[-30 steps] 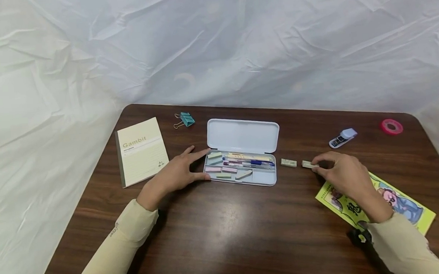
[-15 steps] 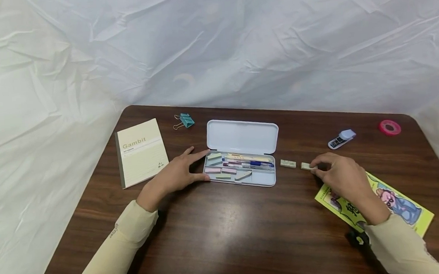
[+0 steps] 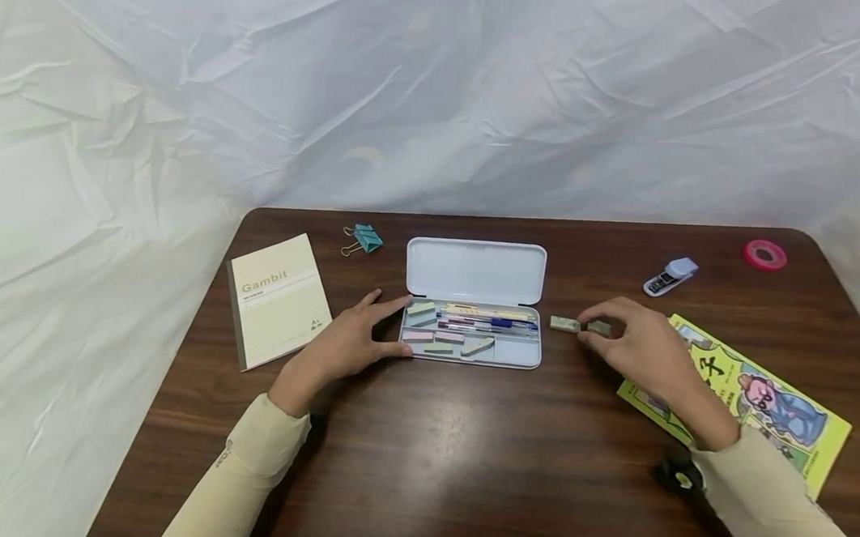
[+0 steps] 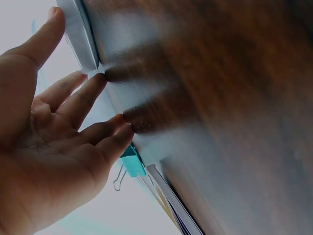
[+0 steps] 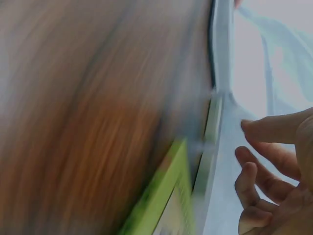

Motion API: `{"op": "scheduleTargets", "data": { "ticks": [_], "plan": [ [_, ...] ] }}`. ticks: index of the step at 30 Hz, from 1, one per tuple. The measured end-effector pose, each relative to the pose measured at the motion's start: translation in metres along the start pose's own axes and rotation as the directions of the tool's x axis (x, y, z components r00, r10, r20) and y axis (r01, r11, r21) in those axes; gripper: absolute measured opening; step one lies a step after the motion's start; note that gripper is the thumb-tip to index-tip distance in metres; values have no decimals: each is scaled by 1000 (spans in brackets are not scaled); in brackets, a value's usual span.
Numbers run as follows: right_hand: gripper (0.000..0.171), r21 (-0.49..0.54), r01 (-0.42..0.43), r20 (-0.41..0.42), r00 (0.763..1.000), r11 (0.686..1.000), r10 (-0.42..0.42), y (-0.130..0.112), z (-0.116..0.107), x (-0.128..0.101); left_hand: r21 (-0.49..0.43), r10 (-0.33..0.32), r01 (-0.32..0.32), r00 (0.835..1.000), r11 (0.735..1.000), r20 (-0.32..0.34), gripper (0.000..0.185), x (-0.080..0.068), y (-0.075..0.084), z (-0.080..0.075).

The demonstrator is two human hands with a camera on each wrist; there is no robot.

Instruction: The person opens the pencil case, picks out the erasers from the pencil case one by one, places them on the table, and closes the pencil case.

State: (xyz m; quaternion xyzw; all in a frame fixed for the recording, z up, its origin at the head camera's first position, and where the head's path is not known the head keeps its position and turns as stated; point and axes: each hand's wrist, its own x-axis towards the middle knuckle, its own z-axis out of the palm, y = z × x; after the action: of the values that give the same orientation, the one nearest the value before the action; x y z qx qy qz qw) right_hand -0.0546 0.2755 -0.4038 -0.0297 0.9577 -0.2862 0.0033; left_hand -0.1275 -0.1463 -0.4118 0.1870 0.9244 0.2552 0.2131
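Right hand [image 3: 641, 340]: pinching small eraser [image 3: 598, 327], mostly hidden by fingers, at 3 o'clock of pencil case [image 3: 475, 298].
Left hand [image 3: 346, 343]: fingers straight, touching case's 9 o'clock end.
Right wrist view: blurred.

"Gambit" on the cream notebook [image 3: 278, 297] cover; a large "子" on the yellow-green booklet [image 3: 765, 401].

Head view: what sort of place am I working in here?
Probably a staged desk set-up, not a lived-in room: a dark wooden table backed by draped white sheeting, laid with stationery such as an open pencil case, a Gambit notebook and a binder clip.
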Motion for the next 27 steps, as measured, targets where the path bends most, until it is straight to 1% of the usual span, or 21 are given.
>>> {"op": "scheduleTargets", "data": {
  "ticks": [3, 7, 10, 13, 18, 23, 25, 27],
  "plan": [
    [17, 55, 81, -13, 997, 995, -80, -16, 8, 3, -1, -1, 1, 1000, 1000, 1, 88, 0, 0, -1],
    [21, 112, 174, 20, 984, 978, -178, -36, 26, 7, -4, -2, 2, 1000, 1000, -1, 88, -1, 0, -1],
    [23, 141, 218, 57, 972, 966, -228, -49, 41, 10, -6, -3, 3, 1000, 1000, 0, 88, 0, 0, 0],
    [23, 156, 260, 74, 959, 953, -274, -59, 55, 13, -9, -4, 4, 1000, 1000, 2, 87, 0, 0, 1],
    [20, 166, 293, 84, 947, 941, -310, -68, 69, 18, -10, -9, 9, 1000, 1000, 0, 87, 0, -1, 2],
    [20, 150, 290, 105, 946, 945, -307, -73, 73, 21, -14, -8, 8, 1000, 1000, 3, 87, -1, 0, 1],
    [20, 162, 292, 105, 945, 943, -310, -73, 75, 23, -14, -6, 6, 1000, 1000, 3, 87, -1, 1, 0],
    [19, 181, 313, 92, 938, 932, -333, -68, 80, 26, -11, -4, 4, 1000, 1000, 2, 87, -1, 1, 0]
  ]
}}
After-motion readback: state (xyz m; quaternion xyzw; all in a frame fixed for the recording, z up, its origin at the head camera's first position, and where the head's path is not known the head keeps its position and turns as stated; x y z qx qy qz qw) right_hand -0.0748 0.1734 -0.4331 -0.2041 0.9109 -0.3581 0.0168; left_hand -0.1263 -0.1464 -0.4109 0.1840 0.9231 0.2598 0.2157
